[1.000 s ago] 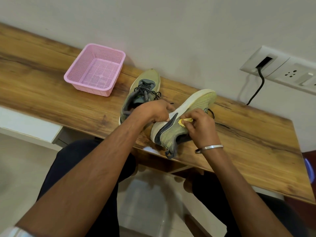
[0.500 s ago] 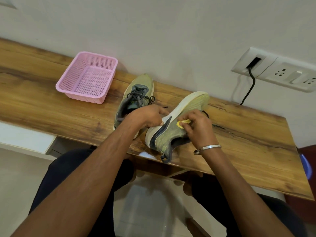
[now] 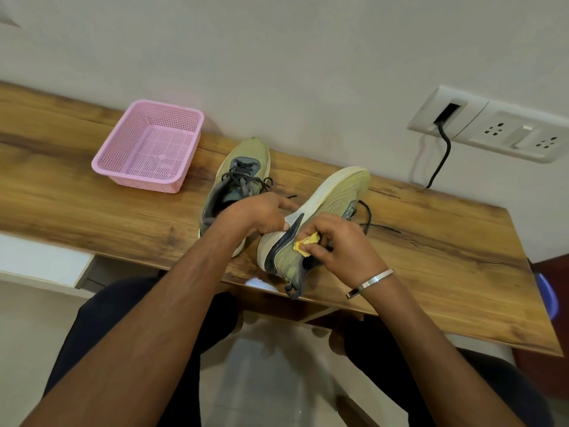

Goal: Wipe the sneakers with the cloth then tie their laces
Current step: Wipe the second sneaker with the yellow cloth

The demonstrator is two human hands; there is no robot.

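Our yellow cloth (image 3: 306, 242) has slid back toward the heel. Left to right: pink mesh basket (image 3: 147, 146), laced sneaker (image 3: 237, 177) flat on the wood-grain table (image 3: 431, 257), left hand (image 3: 261, 215) gripping the tilted sneaker's (image 3: 332, 204) foam sole, right hand (image 3: 341, 245) pinching the crumpled cloth against knit.

Most of the cloth (image 3: 305, 241) — bunched inside the right hand (image 3: 341, 246) — is hidden.

Tilted green sneaker (image 3: 323, 217) lay sole-outward, yellow cloth (image 3: 304, 241) against its side; second sneaker (image 3: 243, 171) stood upright, laces loose.
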